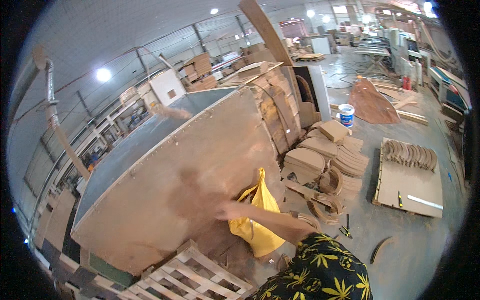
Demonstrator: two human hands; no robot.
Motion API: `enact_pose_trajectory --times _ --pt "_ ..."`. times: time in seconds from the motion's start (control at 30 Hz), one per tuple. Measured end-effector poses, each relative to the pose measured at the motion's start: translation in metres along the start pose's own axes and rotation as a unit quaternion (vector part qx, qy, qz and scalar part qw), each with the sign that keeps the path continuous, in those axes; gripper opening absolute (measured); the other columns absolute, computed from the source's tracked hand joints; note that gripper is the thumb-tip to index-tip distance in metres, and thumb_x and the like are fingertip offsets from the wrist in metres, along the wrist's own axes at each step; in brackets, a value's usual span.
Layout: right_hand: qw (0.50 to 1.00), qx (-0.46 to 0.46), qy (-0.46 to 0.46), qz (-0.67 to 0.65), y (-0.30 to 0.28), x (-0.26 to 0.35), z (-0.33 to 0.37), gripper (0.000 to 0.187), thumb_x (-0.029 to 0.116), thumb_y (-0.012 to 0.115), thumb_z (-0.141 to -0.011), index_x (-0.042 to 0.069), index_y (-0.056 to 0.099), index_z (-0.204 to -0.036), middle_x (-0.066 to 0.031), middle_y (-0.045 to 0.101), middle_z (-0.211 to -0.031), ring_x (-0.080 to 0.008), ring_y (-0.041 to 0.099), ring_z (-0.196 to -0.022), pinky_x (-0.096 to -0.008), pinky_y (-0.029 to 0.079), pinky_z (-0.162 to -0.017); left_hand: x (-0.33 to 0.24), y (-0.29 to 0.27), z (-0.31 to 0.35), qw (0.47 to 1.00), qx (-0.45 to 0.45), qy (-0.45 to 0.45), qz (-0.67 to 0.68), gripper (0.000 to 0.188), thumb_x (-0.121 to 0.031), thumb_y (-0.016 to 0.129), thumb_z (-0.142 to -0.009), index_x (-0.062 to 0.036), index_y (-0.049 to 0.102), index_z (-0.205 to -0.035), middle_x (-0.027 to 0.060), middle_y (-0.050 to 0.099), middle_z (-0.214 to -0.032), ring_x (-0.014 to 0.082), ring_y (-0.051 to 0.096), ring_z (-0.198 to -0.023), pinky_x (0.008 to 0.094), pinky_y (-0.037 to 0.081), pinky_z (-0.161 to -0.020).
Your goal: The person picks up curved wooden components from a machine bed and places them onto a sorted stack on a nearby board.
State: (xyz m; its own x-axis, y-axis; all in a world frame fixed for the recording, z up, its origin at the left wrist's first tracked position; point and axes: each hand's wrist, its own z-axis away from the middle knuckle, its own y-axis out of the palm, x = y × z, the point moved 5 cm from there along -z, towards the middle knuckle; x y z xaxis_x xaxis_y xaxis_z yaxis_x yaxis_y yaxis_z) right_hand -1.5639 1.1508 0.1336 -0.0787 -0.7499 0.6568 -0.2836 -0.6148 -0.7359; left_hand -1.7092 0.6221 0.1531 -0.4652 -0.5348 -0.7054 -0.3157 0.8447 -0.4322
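Dusty concrete floor (400,235) of a wood workshop carries stacks of curved boards (325,155). One yellow bag (257,220) stands upright, long axis vertical, against a big metal-faced box (190,165). One hand (227,210) reaches at the bag's mouth, blurred; its grip cannot be told.

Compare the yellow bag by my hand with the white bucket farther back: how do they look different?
The yellow bag is soft, crumpled and slumped against the big dusty panel; the white bucket is rigid and stands upright on the floor. The bag lies beside the right hand; the bucket sits far off, near the wood stacks.
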Motion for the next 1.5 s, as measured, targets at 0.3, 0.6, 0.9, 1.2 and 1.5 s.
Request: enact_pose_trajectory --times 0.3,0.6,0.9,1.2,1.5 --pt "0.685 -0.265 0.641 -0.222 0.293 -0.154 0.444 0.032 0.025 0.053 -0.095 0.004 0.056 -0.119 -0.0177 0.058 -0.11 -0.03 0.056 -0.096 -0.0422 0.044 -0.085 -0.068 0.03 -0.256 0.891 -0.383 0.135 0.202 0.04 -0.03 0.069 -0.092 0.0026 0.068 -0.115 0.0201 0.07 -0.106 0.0257 0.067 -0.088 0.036 0.054 -0.075" --pt "-0.058 -0.758 0.602 -0.244 0.618 0.201 0.794 0.027 0.025 0.049 -0.094 0.005 0.067 -0.094 -0.0161 0.064 -0.078 -0.0288 0.063 -0.061 -0.044 0.052 -0.059 -0.333 0.386 -0.379 0.903 0.114 0.138 0.39 0.083 -0.056 0.065 -0.089 -0.0037 0.038 -0.148 0.021 0.042 -0.149 0.033 0.046 -0.134 0.042 0.038 -0.109" --pt "-0.12 -0.816 0.418 -0.38 0.715 0.273 0.598 0.022 0.028 0.055 -0.093 0.009 0.05 -0.083 -0.0067 0.055 -0.071 -0.0221 0.052 -0.06 -0.0371 0.044 -0.056 -0.329 0.449 0.125 0.699 0.601 0.286 0.261 0.051 -0.032 0.051 -0.101 -0.0081 0.044 -0.145 0.0148 0.056 -0.138 0.0297 0.055 -0.124 0.0393 0.044 -0.104" --pt "-0.277 -0.778 0.464 -0.32 0.812 0.347 0.65 0.027 0.031 0.059 -0.092 0.006 0.066 -0.098 -0.0063 0.065 -0.079 -0.0201 0.057 -0.06 -0.037 0.042 -0.051 -0.081 0.138 0.566 0.194 0.931 0.295 0.095 0.025 -0.021 0.073 -0.089 0.0 0.069 -0.102 0.0014 0.065 -0.082 0.0128 0.057 -0.071 0.0281 0.049 -0.068" --pt "-0.238 -0.782 0.543 -0.194 0.785 0.416 0.728 0.035 0.035 0.067 -0.087 0.002 0.072 -0.078 -0.0089 0.067 -0.07 -0.0182 0.061 -0.063 -0.0354 0.048 -0.058 -0.098 0.025 0.697 0.043 0.802 0.595 -0.001 0.053 -0.043 0.072 -0.085 0.006 0.072 -0.104 0.024 0.072 -0.098 0.0287 0.07 -0.094 0.0376 0.052 -0.085"
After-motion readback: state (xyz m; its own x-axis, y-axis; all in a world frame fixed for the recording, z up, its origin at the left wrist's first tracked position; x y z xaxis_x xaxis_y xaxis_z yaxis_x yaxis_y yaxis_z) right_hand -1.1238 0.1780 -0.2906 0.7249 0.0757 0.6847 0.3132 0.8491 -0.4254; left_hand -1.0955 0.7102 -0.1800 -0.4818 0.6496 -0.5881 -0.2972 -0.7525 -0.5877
